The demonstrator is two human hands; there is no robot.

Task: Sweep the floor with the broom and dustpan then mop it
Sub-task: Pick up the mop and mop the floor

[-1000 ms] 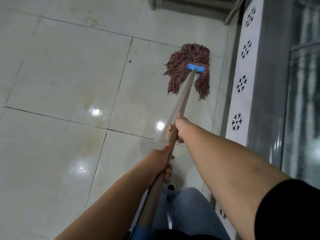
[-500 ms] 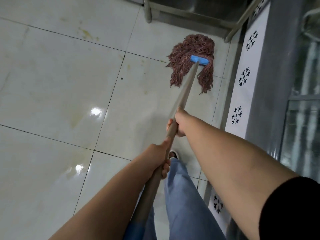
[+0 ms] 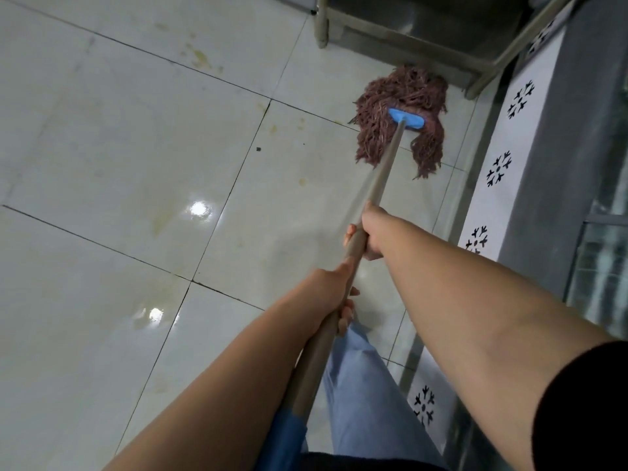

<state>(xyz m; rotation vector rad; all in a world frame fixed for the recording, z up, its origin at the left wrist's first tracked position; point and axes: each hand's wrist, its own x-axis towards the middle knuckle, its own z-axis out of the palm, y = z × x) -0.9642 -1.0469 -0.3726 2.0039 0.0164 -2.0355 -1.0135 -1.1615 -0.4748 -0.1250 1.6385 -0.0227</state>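
A mop (image 3: 401,117) was grasped by the left hand (image 3: 326,294) and right hand (image 3: 370,232), its head laid beside a metal frame (image 3: 407,32) and patterned wall (image 3: 499,168); open, stained tiled floor (image 3: 119,164) was spread leftward.

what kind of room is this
Probably a kitchen or utility area, possibly commercial. The floor is large glossy tiles with yellowish stains, a metal-framed stand sits at the far end, and a tiled base with a snowflake pattern runs along the right.
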